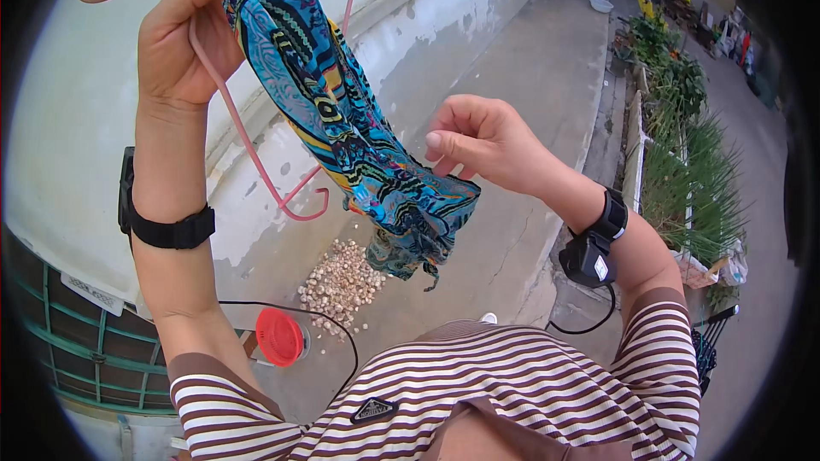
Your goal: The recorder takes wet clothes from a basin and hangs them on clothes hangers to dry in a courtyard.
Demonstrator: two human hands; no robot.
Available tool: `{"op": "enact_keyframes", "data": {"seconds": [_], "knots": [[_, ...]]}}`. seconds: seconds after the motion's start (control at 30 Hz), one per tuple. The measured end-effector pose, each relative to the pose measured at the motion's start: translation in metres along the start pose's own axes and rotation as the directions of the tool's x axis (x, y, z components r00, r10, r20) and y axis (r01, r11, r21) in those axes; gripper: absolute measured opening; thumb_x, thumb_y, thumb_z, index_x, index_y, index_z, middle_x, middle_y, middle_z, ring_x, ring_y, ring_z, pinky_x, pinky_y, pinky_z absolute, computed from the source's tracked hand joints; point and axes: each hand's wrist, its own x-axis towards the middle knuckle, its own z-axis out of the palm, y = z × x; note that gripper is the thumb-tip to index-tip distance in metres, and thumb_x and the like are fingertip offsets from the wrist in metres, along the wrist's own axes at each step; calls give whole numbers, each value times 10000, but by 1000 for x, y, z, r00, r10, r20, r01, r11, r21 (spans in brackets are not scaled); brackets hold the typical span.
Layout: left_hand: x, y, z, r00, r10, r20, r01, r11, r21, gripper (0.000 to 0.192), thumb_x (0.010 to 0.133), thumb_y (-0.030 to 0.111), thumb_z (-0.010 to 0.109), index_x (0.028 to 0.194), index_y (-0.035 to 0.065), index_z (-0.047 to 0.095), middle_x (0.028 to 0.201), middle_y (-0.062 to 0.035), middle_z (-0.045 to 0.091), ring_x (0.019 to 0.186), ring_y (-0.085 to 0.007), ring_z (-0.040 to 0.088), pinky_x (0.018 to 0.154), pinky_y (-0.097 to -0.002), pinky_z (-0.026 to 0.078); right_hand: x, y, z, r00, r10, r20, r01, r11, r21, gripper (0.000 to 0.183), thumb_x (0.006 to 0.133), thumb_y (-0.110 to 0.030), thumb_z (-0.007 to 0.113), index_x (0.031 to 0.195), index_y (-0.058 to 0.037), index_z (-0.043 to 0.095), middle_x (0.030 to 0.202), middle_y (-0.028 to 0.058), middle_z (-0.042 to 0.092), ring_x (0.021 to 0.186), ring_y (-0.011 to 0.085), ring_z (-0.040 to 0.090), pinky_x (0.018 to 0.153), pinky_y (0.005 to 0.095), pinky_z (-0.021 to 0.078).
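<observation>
My left hand (192,32), raised at the upper left, grips one end of a multicoloured patterned cloth item (333,109) together with a pink clothes hanger (237,118). The cloth slants down to the right in bunched folds, mostly blue and black with yellow. Its lower end hangs free, with a short dangling strip. Beside that lower edge is my right hand (480,141), fingers loosely curled and no cloth visible between thumb and forefinger. Whether its lower fingers touch the cloth cannot be made out. Part of the hanger passes behind the cloth.
Small pale pieces (339,285) lie heaped on the concrete floor, near a red plastic basket (280,337). A peeling white wall (410,57) runs along the left. Planters with green plants (688,186) line the right. A black cable (288,308) crosses near my body.
</observation>
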Motion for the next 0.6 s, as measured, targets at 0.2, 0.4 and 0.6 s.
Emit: {"op": "enact_keyframes", "data": {"seconds": [0.2, 0.4, 0.6], "knots": [[69, -58, -26, 996, -20, 87, 25, 998, -59, 104, 811, 65, 433, 899, 75, 378, 828, -46, 398, 850, -175, 395, 738, -259, 382, 70, -15, -51, 719, -679, -149, 556, 691, -462, 273, 753, -226, 668, 884, 2, 595, 701, 61, 578, 585, 107, 536, 537, 256, 452], [113, -117, -80, 988, -37, 148, 57, 989, -138, 125, 800, 61, 444, 915, 80, 400, 827, -49, 417, 849, -183, 408, 742, -268, 389, 101, 5, -111, 848, -492, -198, 396, 836, -380, 189, 847, -128, 504, 924, 22, 589, 671, 89, 586, 616, 98, 513, 574, 270, 442], [148, -182, -140, 986, -11, 165, 49, 974, -222, 120, 799, 50, 439, 904, 88, 396, 812, -51, 421, 839, -175, 411, 718, -258, 390, 128, 14, -167, 811, -440, -385, 133, 780, -611, 218, 872, -155, 475, 982, 1, 580, 666, 62, 564, 607, 125, 496, 594, 278, 437]]}}
